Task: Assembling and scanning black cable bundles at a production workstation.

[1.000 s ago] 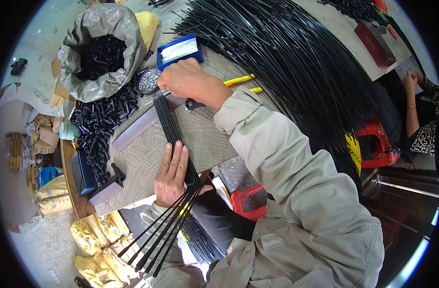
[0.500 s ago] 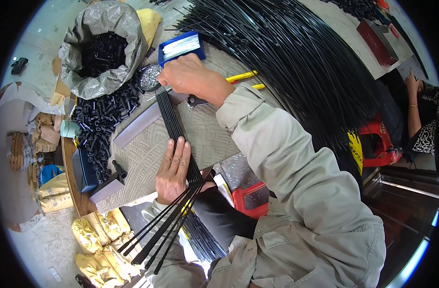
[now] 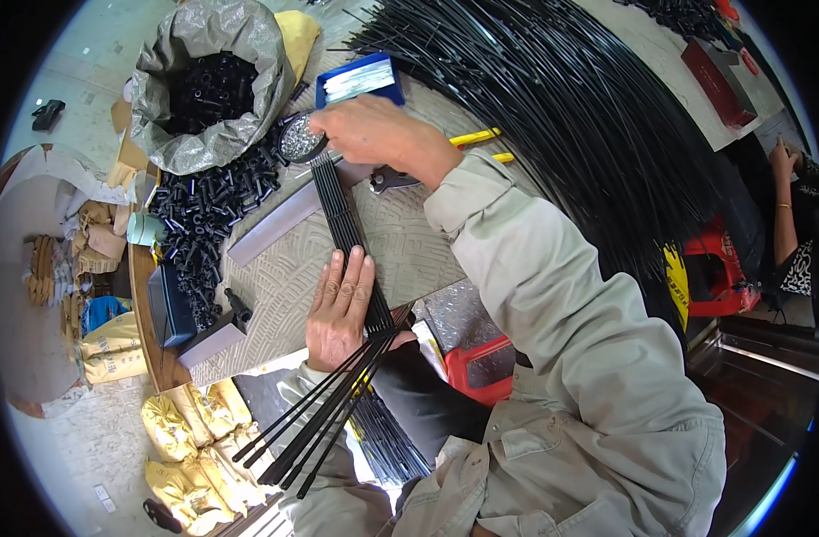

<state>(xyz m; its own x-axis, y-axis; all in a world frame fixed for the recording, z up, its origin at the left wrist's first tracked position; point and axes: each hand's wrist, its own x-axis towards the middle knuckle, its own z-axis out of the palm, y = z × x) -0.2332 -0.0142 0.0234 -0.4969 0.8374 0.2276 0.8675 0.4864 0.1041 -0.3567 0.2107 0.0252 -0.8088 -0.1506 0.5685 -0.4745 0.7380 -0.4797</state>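
My left hand grips a bundle of thin black rods, fingers laid along the top and the thumb showing on the other side. The rods lie side by side on the textured board and fan out below the hand toward my lap. Beyond their far ends is my right hand, fingers curled at the rim of a round dish of small shiny metal pieces. Whatever those fingertips hold is hidden. A yellow-handled hand tool lies partly under my right wrist.
A grey sack of black parts stands at far left, with loose black tubular pieces beside it. Behind the dish is a blue tray with pale strips. Long black rods heap at right. A metal straightedge crosses the board.
The whole view has shifted slightly to the right. My right hand has drawn a little away from the rods' far ends, nearer the dish. The left hand keeps its grip on the bundle.
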